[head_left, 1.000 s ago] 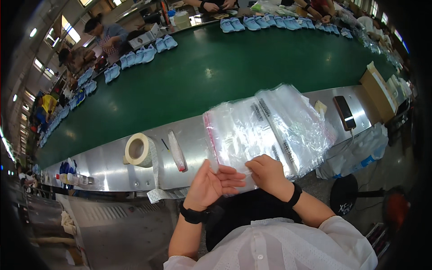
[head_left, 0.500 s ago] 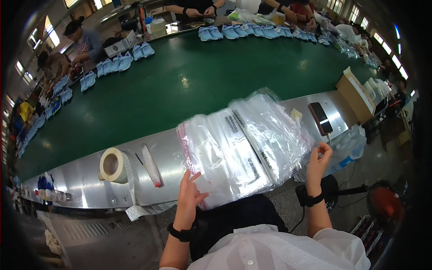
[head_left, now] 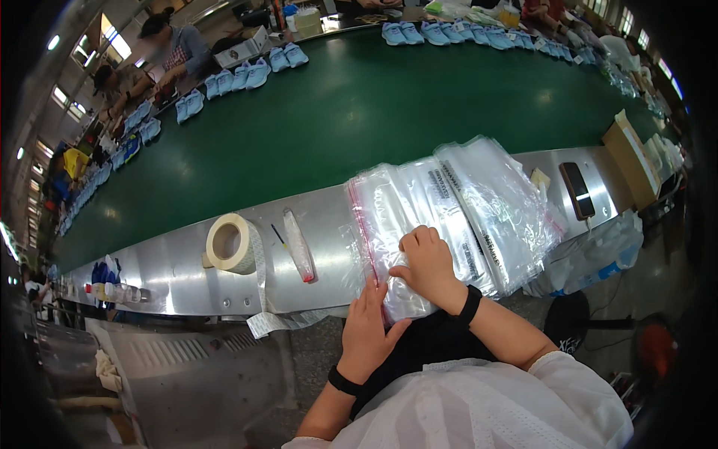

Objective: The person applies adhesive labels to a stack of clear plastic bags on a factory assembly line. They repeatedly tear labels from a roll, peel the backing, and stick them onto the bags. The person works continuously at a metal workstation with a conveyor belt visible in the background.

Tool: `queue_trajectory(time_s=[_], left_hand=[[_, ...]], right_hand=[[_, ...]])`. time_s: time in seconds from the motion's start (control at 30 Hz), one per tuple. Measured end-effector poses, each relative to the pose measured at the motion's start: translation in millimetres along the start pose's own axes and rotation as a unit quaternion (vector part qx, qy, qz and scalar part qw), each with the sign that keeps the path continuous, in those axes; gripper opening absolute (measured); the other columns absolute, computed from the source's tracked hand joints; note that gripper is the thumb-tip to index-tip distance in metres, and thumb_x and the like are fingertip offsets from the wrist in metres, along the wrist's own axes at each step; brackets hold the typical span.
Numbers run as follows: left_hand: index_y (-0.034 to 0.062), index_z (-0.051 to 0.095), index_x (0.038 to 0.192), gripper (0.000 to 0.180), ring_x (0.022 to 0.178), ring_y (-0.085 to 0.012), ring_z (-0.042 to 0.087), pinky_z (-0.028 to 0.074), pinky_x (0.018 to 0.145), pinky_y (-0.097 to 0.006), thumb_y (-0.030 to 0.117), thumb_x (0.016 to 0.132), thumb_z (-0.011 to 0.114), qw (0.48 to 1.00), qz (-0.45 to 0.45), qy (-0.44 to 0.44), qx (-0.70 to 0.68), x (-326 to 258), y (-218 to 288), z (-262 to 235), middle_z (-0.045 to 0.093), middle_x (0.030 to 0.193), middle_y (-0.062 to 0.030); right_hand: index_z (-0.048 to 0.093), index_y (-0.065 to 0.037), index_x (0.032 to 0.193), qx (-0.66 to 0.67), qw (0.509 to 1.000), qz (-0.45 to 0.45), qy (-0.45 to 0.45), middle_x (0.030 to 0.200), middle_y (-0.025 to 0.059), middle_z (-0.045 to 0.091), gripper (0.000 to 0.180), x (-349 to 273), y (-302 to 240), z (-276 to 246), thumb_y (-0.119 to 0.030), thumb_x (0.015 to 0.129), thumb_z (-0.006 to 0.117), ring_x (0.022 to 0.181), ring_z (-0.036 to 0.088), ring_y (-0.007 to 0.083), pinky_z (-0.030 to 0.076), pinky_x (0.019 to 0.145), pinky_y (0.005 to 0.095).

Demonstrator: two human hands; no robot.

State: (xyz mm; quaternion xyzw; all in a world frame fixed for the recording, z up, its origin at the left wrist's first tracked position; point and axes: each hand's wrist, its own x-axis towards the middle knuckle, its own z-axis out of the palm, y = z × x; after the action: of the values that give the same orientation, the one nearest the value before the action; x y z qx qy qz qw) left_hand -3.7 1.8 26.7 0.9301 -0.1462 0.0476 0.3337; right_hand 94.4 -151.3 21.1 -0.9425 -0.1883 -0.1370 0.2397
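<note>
Clear plastic bags [head_left: 404,200] lie in a fanned, overlapping stack at the metal edge in front of me. They have dark print and a reddish strip along the left side. My left hand [head_left: 368,333] is at the stack's near left corner, fingers stretched out along the reddish strip and thumb apart. My right hand [head_left: 430,269] rests on top of the left part of the stack. Its fingers are slightly bent and its thumb stands off toward the left hand. Neither hand visibly grips a bag.
Left of the bags lie a white-handled tool [head_left: 299,247], a thin pen-like stick [head_left: 279,236] and a label roll [head_left: 230,243] trailing its strip. To the right are a phone [head_left: 577,190] and a cardboard box [head_left: 630,161]. Pale blue shoes [head_left: 449,32] line the green belt's [head_left: 299,127] far side.
My right hand has come from beyond the stack's right side onto its left part. My left hand has met the left edge. The view has shifted, so the scene sits further right.
</note>
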Motion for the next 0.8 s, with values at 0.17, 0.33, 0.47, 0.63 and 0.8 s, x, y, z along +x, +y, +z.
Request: queue_trajectory(time_s=[0.17,0.33,0.47,0.63,0.8], left_hand=[[-0.0079,0.017,0.139,0.082,0.114,-0.0373,0.047,0.036,0.097,-0.042,0.024,0.081,0.066,1.0,0.004,0.014,-0.009,-1,-2,4,0.052,0.129,-0.0148],[-0.0087,0.016,0.139,0.082,0.116,-0.0362,0.047,0.036,0.098,-0.04,0.022,0.082,0.065,1.0,-0.013,0.011,-0.024,-4,-2,4,0.053,0.128,-0.0143],[-0.0082,0.014,0.14,0.082,0.119,-0.0346,0.046,0.037,0.099,-0.038,0.021,0.083,0.065,1.0,-0.022,0.005,-0.019,-2,-1,4,0.055,0.126,-0.0141],[-0.0078,0.02,0.139,0.075,0.118,-0.0336,0.048,0.037,0.099,-0.037,0.021,0.085,0.064,0.994,-0.038,0.009,-0.098,0,1,-2,0.055,0.125,-0.0162],[-0.0068,0.034,0.134,0.054,0.118,-0.0311,0.05,0.036,0.1,-0.038,0.024,0.093,0.052,0.92,-0.111,-0.089,-0.365,40,14,-37,0.054,0.125,-0.0197]], right_hand=[[0.056,-0.008,0.085,-0.006,0.999,-0.007,0.034,0.089,0.0077,0.05,0.034,-5,16,15,-0.022,0.062,0.078,0.086,0.05,0.0262,0.042,0.066,0.0357],[0.057,-0.007,0.08,-0.013,1.0,0.01,0.007,0.087,0.0088,0.051,0.017,-2,-2,1,-0.012,0.07,0.07,0.083,0.05,0.0281,0.043,0.066,0.0383],[0.055,-0.005,0.081,-0.01,1.0,-0.007,0.021,0.085,0.0095,0.051,0.015,-2,4,3,-0.01,0.073,0.066,0.082,0.05,0.0284,0.043,0.067,0.0387],[0.052,-0.004,0.078,0.037,0.997,0.012,0.068,0.084,0.0111,0.05,0.012,-7,15,5,-0.008,0.076,0.063,0.08,0.05,0.029,0.042,0.067,0.0376],[0.055,-0.002,0.085,0.216,0.971,0.088,0.041,0.083,0.0129,0.051,0.009,-14,21,2,-0.008,0.079,0.058,0.081,0.051,0.0315,0.043,0.071,0.0406]])
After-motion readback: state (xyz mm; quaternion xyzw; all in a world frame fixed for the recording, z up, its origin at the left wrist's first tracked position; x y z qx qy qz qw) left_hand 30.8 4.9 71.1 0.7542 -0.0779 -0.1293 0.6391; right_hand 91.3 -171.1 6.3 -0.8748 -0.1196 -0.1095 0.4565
